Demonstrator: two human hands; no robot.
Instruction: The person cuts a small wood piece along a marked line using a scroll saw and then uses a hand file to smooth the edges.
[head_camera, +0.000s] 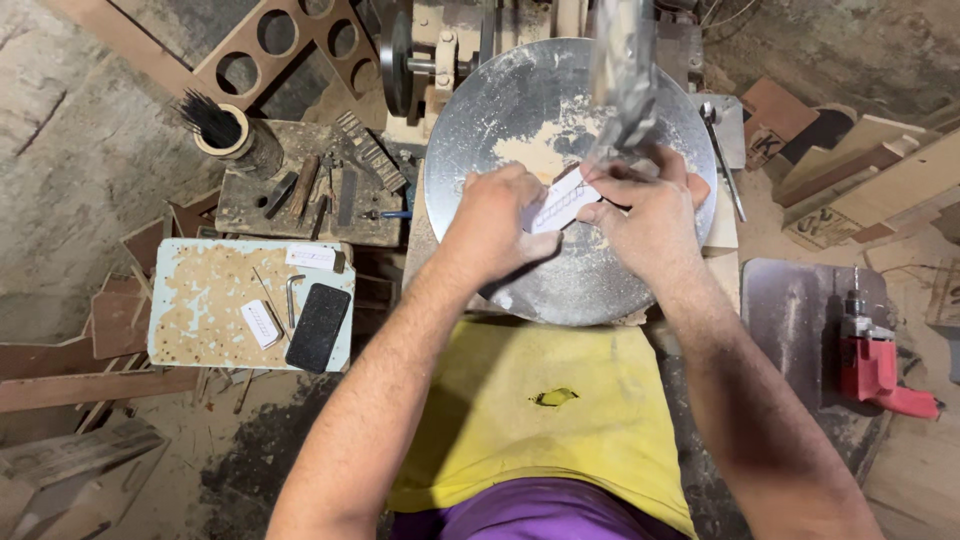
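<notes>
**Both hands press a small white piece to the round saw table**

The left hand (497, 225) and the right hand (648, 213) meet over a round metal table (470, 120) dusted with pale sawdust. Between them lies a small white workpiece (558, 205), flat and oblong, with a row of marks along it. The left hand's fingers are curled down onto its near end; the right hand's thumb and fingers pinch its far end, so both hands are grasping it. A blurred metal blade guard (622, 70) hangs just above the right hand, and the piece sits right under it.

To the left, a low stool with a chipped pale-blue top (190, 290) carries a black phone (318, 327), a bent hex key (291, 298) and another white piece (262, 323) much like the held one. Behind it, a dark wooden block (300, 200) holds files and small tools, beside a tape roll stuffed with thin black rods (222, 125). On the right, a red power drill (876, 365) lies on a dark board, with plywood offcuts (880, 160) stacked beyond. A yellow cloth (520, 400) covers the person's lap.
</notes>
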